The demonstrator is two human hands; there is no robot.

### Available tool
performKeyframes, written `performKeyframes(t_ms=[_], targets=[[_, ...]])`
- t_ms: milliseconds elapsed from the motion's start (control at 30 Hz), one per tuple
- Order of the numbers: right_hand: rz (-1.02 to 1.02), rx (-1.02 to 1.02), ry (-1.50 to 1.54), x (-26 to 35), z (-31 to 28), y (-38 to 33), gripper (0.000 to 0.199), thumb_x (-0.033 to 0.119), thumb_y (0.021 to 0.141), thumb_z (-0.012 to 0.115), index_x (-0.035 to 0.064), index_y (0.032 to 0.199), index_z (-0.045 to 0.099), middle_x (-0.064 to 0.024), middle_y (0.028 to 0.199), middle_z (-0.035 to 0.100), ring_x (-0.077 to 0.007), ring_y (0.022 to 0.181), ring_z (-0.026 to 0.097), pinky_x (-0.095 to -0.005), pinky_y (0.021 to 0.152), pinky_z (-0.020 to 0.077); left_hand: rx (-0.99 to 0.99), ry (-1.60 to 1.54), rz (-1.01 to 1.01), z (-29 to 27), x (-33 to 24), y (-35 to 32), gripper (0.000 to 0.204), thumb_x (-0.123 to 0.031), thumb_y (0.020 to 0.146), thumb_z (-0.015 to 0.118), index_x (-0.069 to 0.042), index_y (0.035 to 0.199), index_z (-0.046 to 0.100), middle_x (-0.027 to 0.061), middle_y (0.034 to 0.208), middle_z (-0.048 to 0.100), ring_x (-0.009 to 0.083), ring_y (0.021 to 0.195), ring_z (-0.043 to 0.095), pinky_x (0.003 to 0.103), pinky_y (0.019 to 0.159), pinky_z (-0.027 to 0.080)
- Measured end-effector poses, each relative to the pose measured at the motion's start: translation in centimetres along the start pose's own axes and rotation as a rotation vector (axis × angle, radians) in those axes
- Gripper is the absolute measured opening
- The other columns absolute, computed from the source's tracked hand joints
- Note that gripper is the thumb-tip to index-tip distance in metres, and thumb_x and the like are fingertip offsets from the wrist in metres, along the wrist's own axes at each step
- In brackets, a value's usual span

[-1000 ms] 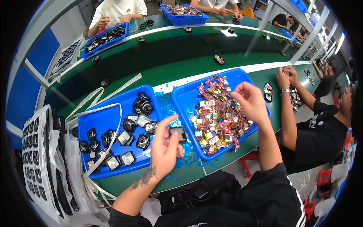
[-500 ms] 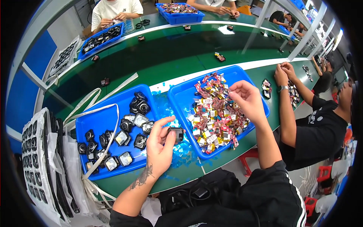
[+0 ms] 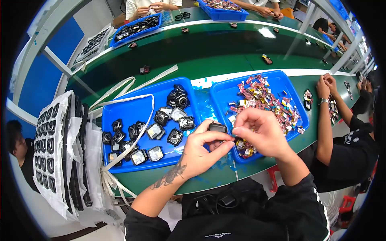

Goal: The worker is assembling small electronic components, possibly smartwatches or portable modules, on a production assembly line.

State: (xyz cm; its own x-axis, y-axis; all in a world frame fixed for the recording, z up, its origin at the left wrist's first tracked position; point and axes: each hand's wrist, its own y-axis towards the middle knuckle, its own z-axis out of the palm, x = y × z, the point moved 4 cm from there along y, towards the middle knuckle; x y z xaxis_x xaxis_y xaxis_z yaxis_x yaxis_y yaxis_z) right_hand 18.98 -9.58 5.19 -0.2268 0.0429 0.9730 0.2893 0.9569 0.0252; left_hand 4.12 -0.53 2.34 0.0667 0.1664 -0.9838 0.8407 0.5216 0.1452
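My left hand (image 3: 203, 149) is closed around a dark, square watch case (image 3: 217, 127), whose flat face shows between the thumb and fingers. Right beside it is my right hand (image 3: 261, 130), thumb and forefinger pinched together close to the case. Whatever sits in that pinch is hidden or too small to name. Under and beyond my right hand stands a blue tray (image 3: 219, 93) heaped with small red, white and yellow electronic parts (image 3: 261, 94). To the left, another blue tray (image 3: 116, 105) holds several black watch cases (image 3: 175, 137), some with a pale face showing.
White strapping (image 3: 152, 116) lies across the left tray. Stacked sheets of watch cases (image 3: 50, 140) stand at the far left. Blue film scraps litter the green bench (image 3: 177, 182). Behind runs a green belt (image 3: 217, 48) with scattered parts. A co-worker's arms (image 3: 325, 116) are at the right.
My right hand has come from over the parts tray to the watch case in my left hand, and the two hands now meet. The whole view has turned a little left.
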Motion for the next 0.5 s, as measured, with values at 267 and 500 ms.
performKeyframes(t_ms=[267,500], targets=[[-0.449,-0.166,-0.532,2.2,3.2,-0.2,0.014,0.002,0.081,0.069,0.0023,0.085,0.055,-0.0113,0.082,0.056,-0.0308,0.07,0.059,-0.0383,0.057,0.0461,-0.222,-0.131,0.027,-1.2,1.9,-0.2,0.01,-0.004,0.083,0.072,0.002,0.091,0.073,0.0065,0.099,0.058,0.0054,0.074,0.055,0.019,0.061,0.044],[-0.324,-0.02,-0.514,0.7,2.4,0.2,0.021,0.002,0.085,0.065,0.0023,0.106,0.063,-0.0133,0.087,0.06,-0.0268,0.073,0.063,-0.0336,0.063,0.0497,-0.231,-0.185,-0.038,-2.3,1.8,0.3,0.011,-0.005,0.089,0.066,0.003,0.091,0.072,0.0004,0.075,0.055,0.0043,0.058,0.047,0.019,0.051,0.037]])
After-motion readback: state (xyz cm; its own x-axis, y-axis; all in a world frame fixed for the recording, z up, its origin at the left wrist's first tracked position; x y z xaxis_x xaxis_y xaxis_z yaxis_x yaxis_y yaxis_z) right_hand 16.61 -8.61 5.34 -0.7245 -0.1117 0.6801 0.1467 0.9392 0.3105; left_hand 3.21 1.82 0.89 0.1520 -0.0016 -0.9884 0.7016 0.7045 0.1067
